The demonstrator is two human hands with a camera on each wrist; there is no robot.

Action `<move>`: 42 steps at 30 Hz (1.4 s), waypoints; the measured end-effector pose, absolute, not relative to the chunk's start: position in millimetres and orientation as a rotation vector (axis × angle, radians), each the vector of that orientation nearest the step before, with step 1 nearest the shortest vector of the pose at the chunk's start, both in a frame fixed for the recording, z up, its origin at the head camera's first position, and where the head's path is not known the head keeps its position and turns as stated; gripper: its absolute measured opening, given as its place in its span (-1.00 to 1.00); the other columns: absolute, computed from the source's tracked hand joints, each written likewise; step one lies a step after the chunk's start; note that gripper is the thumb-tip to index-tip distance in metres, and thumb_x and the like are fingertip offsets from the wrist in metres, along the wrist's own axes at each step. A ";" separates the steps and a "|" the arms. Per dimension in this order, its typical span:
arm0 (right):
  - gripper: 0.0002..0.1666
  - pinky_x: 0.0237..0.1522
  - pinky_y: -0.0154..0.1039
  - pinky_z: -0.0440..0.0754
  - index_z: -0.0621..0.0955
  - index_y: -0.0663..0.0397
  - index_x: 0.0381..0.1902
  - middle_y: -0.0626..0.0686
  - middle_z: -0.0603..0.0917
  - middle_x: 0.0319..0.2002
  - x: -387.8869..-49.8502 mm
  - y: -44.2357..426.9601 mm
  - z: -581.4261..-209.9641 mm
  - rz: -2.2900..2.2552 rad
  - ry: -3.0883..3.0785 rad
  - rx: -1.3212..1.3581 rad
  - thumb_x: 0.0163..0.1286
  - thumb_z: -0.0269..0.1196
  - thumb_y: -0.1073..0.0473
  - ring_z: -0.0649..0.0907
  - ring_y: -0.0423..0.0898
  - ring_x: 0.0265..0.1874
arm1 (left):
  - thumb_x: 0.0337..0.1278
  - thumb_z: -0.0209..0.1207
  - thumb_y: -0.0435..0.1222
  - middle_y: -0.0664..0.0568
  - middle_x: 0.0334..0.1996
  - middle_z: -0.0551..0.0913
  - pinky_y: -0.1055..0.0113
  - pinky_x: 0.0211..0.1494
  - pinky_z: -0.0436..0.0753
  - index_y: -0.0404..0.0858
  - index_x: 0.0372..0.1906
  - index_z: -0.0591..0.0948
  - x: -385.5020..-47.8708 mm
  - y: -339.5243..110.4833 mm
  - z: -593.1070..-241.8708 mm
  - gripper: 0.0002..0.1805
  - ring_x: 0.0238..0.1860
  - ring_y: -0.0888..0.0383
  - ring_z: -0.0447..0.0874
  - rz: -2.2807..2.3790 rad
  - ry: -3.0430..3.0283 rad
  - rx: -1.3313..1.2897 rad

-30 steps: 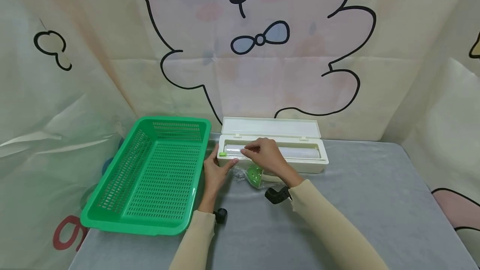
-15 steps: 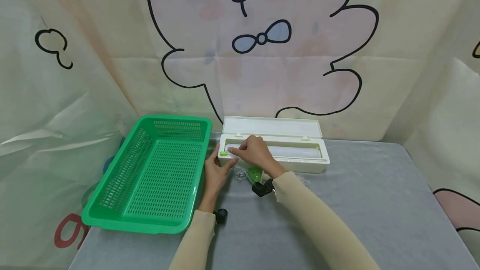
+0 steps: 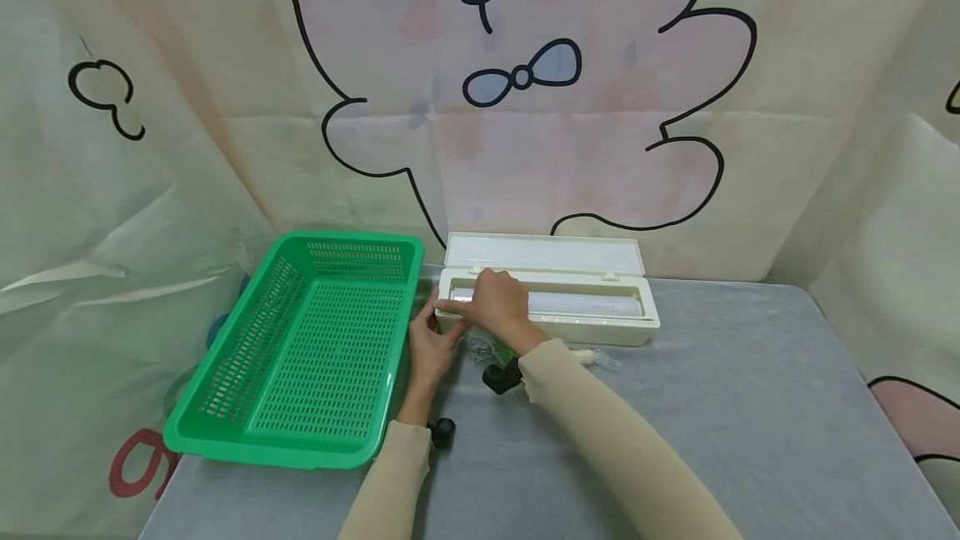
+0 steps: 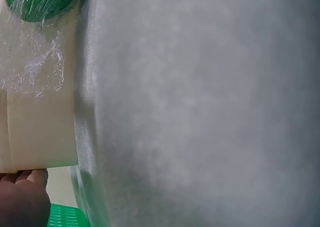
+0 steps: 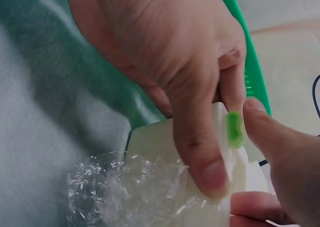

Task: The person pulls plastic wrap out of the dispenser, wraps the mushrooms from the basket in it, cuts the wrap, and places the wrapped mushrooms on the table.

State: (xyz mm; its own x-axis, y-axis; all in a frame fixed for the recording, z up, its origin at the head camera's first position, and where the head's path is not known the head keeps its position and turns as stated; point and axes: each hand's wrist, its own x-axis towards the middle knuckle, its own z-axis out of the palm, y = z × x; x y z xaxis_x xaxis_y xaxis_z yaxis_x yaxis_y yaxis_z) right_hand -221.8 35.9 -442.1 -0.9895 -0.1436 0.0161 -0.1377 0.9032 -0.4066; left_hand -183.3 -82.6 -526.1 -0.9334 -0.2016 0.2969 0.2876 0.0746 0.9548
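**Together at One End**

Nearest lie two pale sleeves [image 3: 622,448] over a grey worktop [image 3: 750,407], with the near rim of a green basket [image 3: 277,461] to their left. Beyond the sleeves, a bundle in clear wrap [image 4: 35,62], partly green, sits against the front of a long white box [image 3: 592,333]. The left hand [image 3: 431,348] grips the box's left end, its thumb [image 5: 205,157] pressed on the front wall. Over that same end is the right hand [image 3: 498,307], thumb stretched out just beside a green tab [image 5: 235,129]; its other fingers are bent and partly hidden, so whether they hold anything cannot be told. Inside the box rests a white roll [image 3: 585,305]. Behind stands the raised lid [image 3: 540,253], then a cartoon-printed curtain [image 3: 525,157].
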 end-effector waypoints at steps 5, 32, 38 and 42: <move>-0.20 -0.77 -0.31 0.14 0.27 -0.08 -0.85 -0.15 0.16 -0.84 -222.5 36.2 -445.0 -0.743 2.995 -0.211 0.11 0.46 -0.38 0.23 -0.20 -0.79 | 0.05 0.39 -0.61 -0.45 0.42 0.28 -0.14 0.41 0.36 -0.62 0.43 0.23 -183.8 -83.6 -527.7 -0.16 0.44 -0.27 0.28 -1.942 -1.999 -0.093; -0.68 -0.72 -0.39 0.26 0.74 0.22 -0.64 -0.03 0.61 -0.73 -234.2 52.7 -442.3 -1.037 2.637 -0.353 0.30 0.37 0.20 0.34 -0.24 -0.79 | 0.06 0.40 -0.58 -0.40 0.44 0.27 -0.07 0.45 0.33 -0.55 0.46 0.22 -181.8 -82.6 -521.0 -0.12 0.45 -0.24 0.27 -2.003 -2.040 0.002; -0.85 -0.62 -0.38 0.39 0.81 0.16 -0.44 0.04 0.74 -0.54 -228.0 63.7 -445.3 -1.068 2.712 -0.482 0.26 0.31 0.29 0.45 -0.23 -0.70 | 0.06 0.42 -0.56 -0.36 0.46 0.28 0.01 0.47 0.31 -0.56 0.47 0.22 -183.6 -84.1 -527.0 -0.11 0.47 -0.19 0.25 -2.068 -2.001 0.026; -0.87 -0.37 -0.23 0.67 0.82 0.14 -0.38 0.02 0.78 -0.42 -220.4 68.8 -453.0 -1.066 2.884 -0.582 0.29 0.40 0.20 0.69 -0.14 -0.46 | 0.05 0.42 -0.56 -0.37 0.47 0.26 0.01 0.51 0.22 -0.56 0.46 0.24 -184.0 -85.1 -523.3 -0.12 0.50 -0.19 0.20 -2.122 -1.968 0.075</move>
